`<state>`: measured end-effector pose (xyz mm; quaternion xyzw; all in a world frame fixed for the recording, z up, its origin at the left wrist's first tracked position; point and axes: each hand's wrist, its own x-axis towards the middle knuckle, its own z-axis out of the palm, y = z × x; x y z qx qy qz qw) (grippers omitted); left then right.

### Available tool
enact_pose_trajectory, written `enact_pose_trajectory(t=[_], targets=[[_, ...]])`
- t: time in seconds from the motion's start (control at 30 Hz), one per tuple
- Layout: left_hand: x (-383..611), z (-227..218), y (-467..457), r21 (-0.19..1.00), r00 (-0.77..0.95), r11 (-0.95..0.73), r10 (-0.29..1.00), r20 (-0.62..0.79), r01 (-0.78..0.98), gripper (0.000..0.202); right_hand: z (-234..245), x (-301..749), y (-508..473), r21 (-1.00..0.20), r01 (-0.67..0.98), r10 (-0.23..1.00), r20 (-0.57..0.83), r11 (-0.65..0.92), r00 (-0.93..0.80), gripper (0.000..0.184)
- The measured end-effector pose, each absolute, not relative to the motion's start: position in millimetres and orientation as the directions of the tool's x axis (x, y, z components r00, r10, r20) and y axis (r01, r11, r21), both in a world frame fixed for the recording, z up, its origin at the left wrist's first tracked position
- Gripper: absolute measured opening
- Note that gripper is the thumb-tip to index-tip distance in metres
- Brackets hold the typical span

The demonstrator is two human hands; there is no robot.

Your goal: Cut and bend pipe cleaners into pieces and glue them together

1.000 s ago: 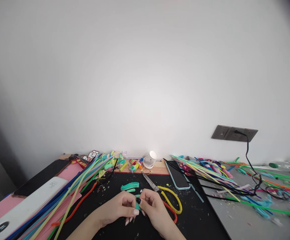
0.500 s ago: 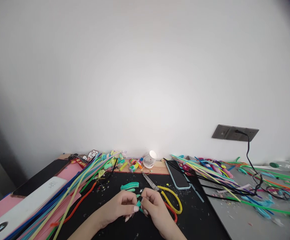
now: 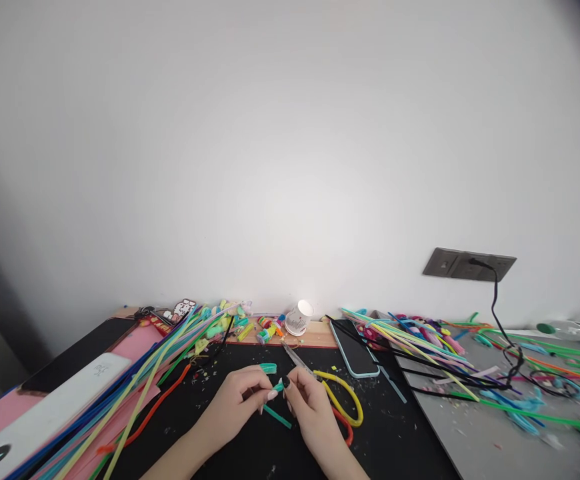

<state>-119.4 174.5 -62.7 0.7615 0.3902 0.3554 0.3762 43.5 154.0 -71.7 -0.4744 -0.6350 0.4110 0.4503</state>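
Both hands meet at the bottom centre over a black mat point(image 3: 220, 427). My left hand point(image 3: 237, 400) and my right hand point(image 3: 310, 407) pinch a short teal pipe cleaner piece point(image 3: 276, 417) between thumbs and forefingers; its free end slants down to the right onto the mat. A folded teal piece point(image 3: 269, 367) lies just beyond the fingers. Scissors point(image 3: 297, 359) with yellow handles point(image 3: 343, 397) lie right of my right hand, over a red pipe cleaner point(image 3: 346, 430).
Long coloured pipe cleaners point(image 3: 135, 393) fan across the left over pink sheets. A phone point(image 3: 354, 347) lies face up beyond the scissors. More pipe cleaners and a black cable point(image 3: 507, 360) cover the grey table at right. A small paper cup point(image 3: 299, 319) stands at the wall.
Both hands have shifted slightly away from me on the mat, and the teal piece has been drawn out so a straight length now slants down from the fingers.
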Motion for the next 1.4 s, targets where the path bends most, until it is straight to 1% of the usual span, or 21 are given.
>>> enact_pose_trajectory(t=[0.13, 0.23, 0.4, 0.47, 0.6, 0.67, 0.83, 1.0, 1.13, 1.27, 1.33, 1.4], targets=[[-119, -65, 176, 0.896, 0.452, -0.354, 0.867, 0.207, 0.268, 0.023, -66, 45, 152, -0.846, 0.404, 0.936, 0.291, 0.347, -0.196, 0.012], [-119, -68, 178, 0.915, 0.455, -0.328, 0.869, 0.195, 0.235, 0.023, -64, 46, 150, -0.786, 0.473, 0.915, 0.306, 0.399, -0.263, 0.015], [-120, -74, 180, 0.939, 0.466, -0.283, 0.869, 0.165, 0.195, 0.021, -66, 48, 151, -0.736, 0.54, 0.912, 0.307, 0.409, -0.273, 0.021], [-120, -76, 180, 0.947, 0.472, -0.267, 0.867, 0.157, 0.176, 0.02, -68, 48, 152, -0.738, 0.542, 0.915, 0.305, 0.402, -0.263, 0.023], [-120, -77, 181, 0.96, 0.479, -0.238, 0.866, 0.142, 0.146, 0.018, -70, 47, 154, -0.783, 0.502, 0.928, 0.277, 0.367, -0.247, 0.023], [-120, -74, 180, 0.952, 0.486, -0.261, 0.86, 0.155, 0.157, 0.02, -72, 46, 154, -0.799, 0.483, 0.932, 0.267, 0.357, -0.246, 0.023], [-121, -68, 179, 0.9, 0.463, -0.356, 0.861, 0.212, 0.251, 0.026, -74, 43, 153, -0.822, 0.456, 0.937, 0.26, 0.341, -0.232, 0.025], [-120, -69, 178, 0.868, 0.441, -0.385, 0.868, 0.226, 0.312, 0.027, -76, 43, 154, -0.794, 0.492, 0.934, 0.286, 0.356, -0.215, 0.026], [-120, -71, 180, 0.896, 0.424, -0.338, 0.884, 0.197, 0.288, 0.023, -74, 44, 155, -0.786, 0.512, 0.937, 0.31, 0.348, -0.161, 0.022], [-123, -73, 184, 0.908, 0.327, -0.295, 0.925, 0.193, 0.299, 0.027, -70, 46, 157, -0.774, 0.562, 0.949, 0.307, 0.294, -0.074, 0.015], [-125, -74, 186, 0.9, 0.276, -0.293, 0.939, 0.207, 0.322, 0.028, -69, 47, 157, -0.761, 0.574, 0.947, 0.307, 0.304, -0.094, 0.02], [-126, -74, 187, 0.895, 0.245, -0.296, 0.944, 0.22, 0.334, 0.028, -68, 48, 156, -0.738, 0.587, 0.938, 0.322, 0.332, -0.125, 0.03]])
